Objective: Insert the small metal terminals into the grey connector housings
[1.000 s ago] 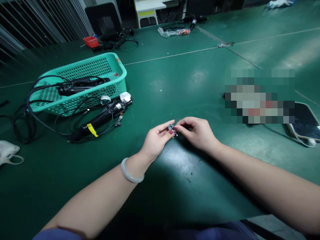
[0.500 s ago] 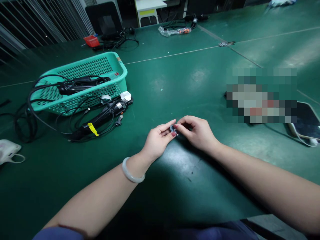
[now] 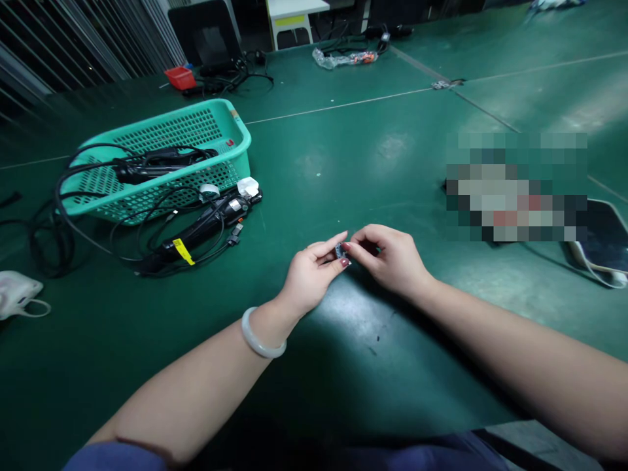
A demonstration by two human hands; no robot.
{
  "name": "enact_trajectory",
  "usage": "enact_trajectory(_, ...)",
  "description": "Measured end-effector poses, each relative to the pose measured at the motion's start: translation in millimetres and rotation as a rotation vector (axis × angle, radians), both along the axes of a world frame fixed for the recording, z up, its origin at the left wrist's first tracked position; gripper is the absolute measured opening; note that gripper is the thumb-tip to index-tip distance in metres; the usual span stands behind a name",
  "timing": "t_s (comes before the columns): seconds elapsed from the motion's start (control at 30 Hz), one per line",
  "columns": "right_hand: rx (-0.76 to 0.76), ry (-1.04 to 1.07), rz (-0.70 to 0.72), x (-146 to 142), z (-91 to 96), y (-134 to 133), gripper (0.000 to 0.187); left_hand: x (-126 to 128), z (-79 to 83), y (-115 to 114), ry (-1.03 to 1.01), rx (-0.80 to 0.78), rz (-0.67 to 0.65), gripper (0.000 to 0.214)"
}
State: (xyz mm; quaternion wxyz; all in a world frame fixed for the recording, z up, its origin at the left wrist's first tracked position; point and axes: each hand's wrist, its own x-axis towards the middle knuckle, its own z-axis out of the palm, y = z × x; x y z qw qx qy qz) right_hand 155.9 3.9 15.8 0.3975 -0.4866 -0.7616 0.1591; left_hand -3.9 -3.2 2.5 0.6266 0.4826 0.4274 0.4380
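Observation:
Between the thumb and fingers of my left hand [image 3: 311, 275] is a small dark piece with light specks that looks like a circuit board [image 3: 339, 250]. My right hand [image 3: 390, 258] is closed in a pinch, its thumb and index fingertips at the right edge of that board. Fingers cover much of the board, so its full shape is hidden. Both hands are just above the green tabletop [image 3: 343, 366]. A pale bangle [image 3: 255, 337] circles my left wrist.
Left of my hands stands a turquoise plastic basket [image 3: 238, 154] with black cabled devices inside. In front of it lies a black handheld device [image 3: 196, 229] with cables. A phone [image 3: 606, 235] and a blurred-out item [image 3: 505, 196] are at the right. A red tray [image 3: 180, 78] sits farther back.
Both hands stay almost in place around the board, which seems turned very slightly. The whole view has shifted a little.

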Motion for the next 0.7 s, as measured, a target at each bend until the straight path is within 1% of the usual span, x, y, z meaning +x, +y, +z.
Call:
enact_trajectory(0.13, 0.032, -0.042, 0.01, 1.8, 0.6, 0.9, 0.019, -0.3, -3.0, 0.6, 0.016, 0.035, -0.001, 0.048)
enact_trajectory(0.4, 0.021, -0.128, 0.027, 2.0, 3.5, -0.6, 0.022, -1.3, -3.4, -1.0, 0.077, 0.101, -0.001, 0.046)
enact_trajectory(0.57, 0.01, -0.086, 0.029, 0.3, 1.0, -0.6, 0.02, -0.9, -1.8, -0.9, 0.083, 0.089, 0.013, 0.042)
enact_trajectory(0.7, -0.048, -0.033, 0.016, -0.7, 0.4, -1.8, 0.018, 0.6, 1.1, -1.9, -0.001, 0.005, 0.015, 0.039)
